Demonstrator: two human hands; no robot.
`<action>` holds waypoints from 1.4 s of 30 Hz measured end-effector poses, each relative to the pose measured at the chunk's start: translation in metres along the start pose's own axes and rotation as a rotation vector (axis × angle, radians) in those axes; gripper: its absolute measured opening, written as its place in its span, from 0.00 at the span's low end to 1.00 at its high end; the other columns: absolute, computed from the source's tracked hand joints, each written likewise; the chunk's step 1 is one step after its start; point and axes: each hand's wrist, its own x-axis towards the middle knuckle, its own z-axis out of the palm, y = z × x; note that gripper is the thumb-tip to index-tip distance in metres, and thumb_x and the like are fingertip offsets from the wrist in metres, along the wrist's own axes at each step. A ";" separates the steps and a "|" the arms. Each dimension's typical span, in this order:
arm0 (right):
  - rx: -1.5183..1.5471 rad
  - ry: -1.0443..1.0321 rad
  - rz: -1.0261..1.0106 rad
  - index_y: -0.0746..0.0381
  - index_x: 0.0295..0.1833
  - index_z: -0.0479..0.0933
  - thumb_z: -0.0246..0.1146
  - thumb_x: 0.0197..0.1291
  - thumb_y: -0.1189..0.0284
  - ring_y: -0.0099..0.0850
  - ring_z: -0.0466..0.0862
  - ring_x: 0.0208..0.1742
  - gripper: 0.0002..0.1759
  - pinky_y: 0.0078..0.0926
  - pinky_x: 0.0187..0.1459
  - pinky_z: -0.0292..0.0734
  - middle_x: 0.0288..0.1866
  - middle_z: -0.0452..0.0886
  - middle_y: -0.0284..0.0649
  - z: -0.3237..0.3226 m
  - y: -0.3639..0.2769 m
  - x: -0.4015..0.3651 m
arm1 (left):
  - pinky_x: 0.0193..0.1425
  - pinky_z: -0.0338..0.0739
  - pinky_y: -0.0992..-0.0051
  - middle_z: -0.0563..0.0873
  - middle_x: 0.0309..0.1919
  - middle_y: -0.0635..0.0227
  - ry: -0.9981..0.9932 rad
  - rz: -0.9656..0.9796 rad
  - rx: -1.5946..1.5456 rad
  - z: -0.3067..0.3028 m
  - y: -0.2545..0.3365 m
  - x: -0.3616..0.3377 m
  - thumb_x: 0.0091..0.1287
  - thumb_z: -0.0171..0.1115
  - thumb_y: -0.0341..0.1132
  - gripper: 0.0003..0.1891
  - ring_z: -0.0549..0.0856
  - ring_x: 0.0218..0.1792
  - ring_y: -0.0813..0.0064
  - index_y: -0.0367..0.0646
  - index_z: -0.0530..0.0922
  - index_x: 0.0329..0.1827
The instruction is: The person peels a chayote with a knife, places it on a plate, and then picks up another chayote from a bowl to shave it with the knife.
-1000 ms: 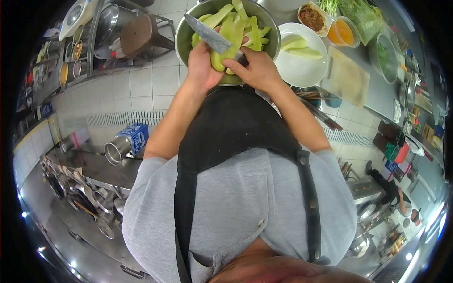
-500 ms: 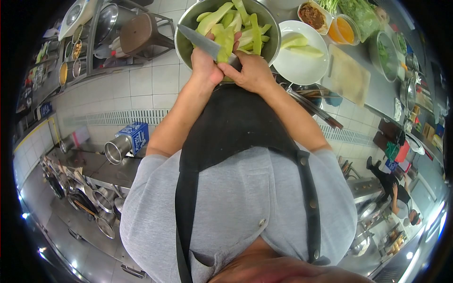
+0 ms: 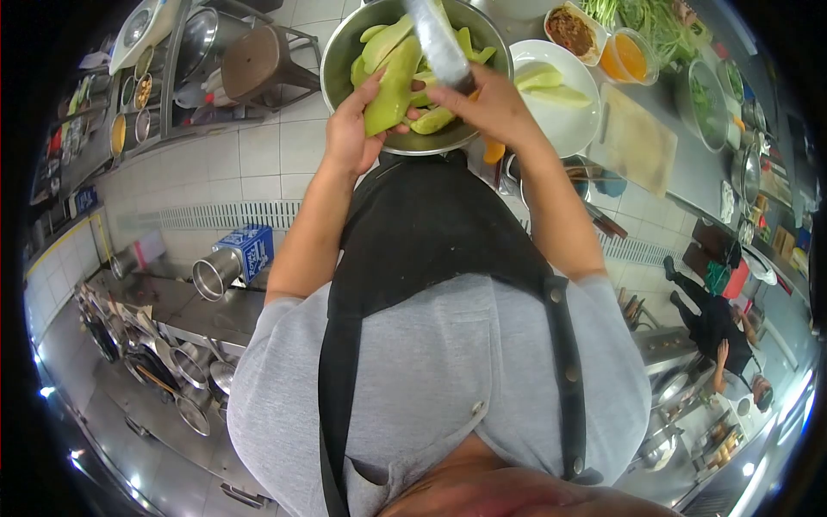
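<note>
My left hand [image 3: 351,129] is closed round a long, pale green vegetable piece [image 3: 392,96], held tilted over a steel bowl [image 3: 330,65]. My right hand [image 3: 500,105] grips a knife [image 3: 438,41] with a broad blade. The blade points up and away across the bowl, apart from the held piece, and an orange end shows below my palm. More green pieces [image 3: 385,41] are heaped in the bowl under both hands. Beside it on the right, a white plate [image 3: 564,125] carries a couple of pale green pieces [image 3: 551,86].
A cutting board [image 3: 633,133] lies right of the plate. Behind stand a dish of brown paste [image 3: 571,30], a tub of orange liquid [image 3: 627,56] and leafy greens [image 3: 659,30]. A brown stool [image 3: 263,62] is at left. Another person [image 3: 719,332] is far off at right.
The knife has swung from pointing left over my left hand to pointing up and away. My hands have moved apart, and the held green piece is now tilted lower in my left hand.
</note>
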 end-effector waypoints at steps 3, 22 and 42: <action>0.073 0.106 -0.030 0.67 0.57 0.84 0.79 0.52 0.39 0.37 0.90 0.44 0.43 0.33 0.49 0.83 0.43 0.90 0.47 -0.011 -0.001 0.016 | 0.45 0.81 0.73 0.86 0.63 0.53 -0.111 -0.006 0.035 0.009 0.004 -0.004 0.83 0.42 0.44 0.30 0.87 0.47 0.66 0.40 0.65 0.84; -0.079 0.118 -0.059 0.70 0.55 0.83 0.71 0.56 0.30 0.45 0.91 0.42 0.48 0.39 0.45 0.84 0.39 0.89 0.51 0.004 0.020 0.019 | 0.37 0.83 0.73 0.89 0.54 0.53 -0.121 0.033 0.261 0.022 0.000 0.002 0.80 0.51 0.45 0.31 0.89 0.40 0.67 0.33 0.71 0.79; -0.052 -0.025 -0.084 0.69 0.51 0.85 0.72 0.63 0.39 0.35 0.88 0.35 0.39 0.35 0.39 0.81 0.34 0.89 0.45 0.021 0.029 0.014 | 0.35 0.87 0.68 0.89 0.53 0.57 0.071 0.027 0.182 0.023 -0.007 0.007 0.79 0.52 0.42 0.28 0.90 0.48 0.68 0.29 0.74 0.73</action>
